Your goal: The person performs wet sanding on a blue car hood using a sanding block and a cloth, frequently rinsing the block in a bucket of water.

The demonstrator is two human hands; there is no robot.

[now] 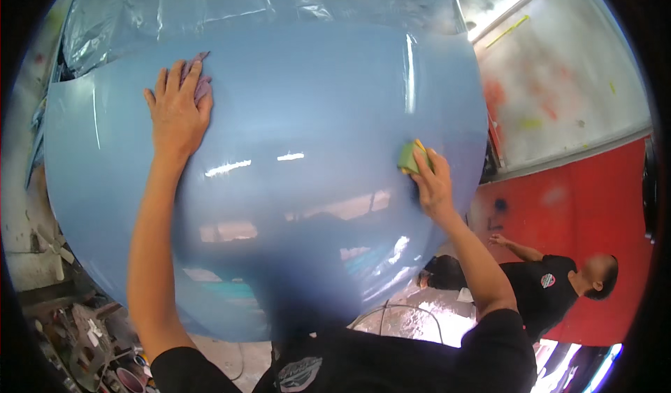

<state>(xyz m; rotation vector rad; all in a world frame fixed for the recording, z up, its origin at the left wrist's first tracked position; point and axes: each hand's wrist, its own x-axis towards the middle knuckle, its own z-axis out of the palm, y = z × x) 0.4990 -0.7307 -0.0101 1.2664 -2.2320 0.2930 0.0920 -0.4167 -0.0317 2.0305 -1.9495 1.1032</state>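
Observation:
A glossy blue car hood [279, 113] spreads out before me, shining with reflections. My left hand [180, 110] reaches to its upper left part and presses a crumpled purple cloth [203, 87] against the paint, the fingers lying over it. Most of the cloth is hidden beneath that hand. On the right side of the hood, my right hand [435, 183] grips a green and yellow sponge [411, 158] between thumb and fingers. Whether the sponge touches the paint I cannot tell.
Clear plastic sheeting [168, 9] covers the area beyond the hood. Another person [552, 281] in a black shirt is at the right, by a red wall panel [566, 225]. Cluttered parts [91, 337] lie at lower left. A hose [391, 308] runs across the floor.

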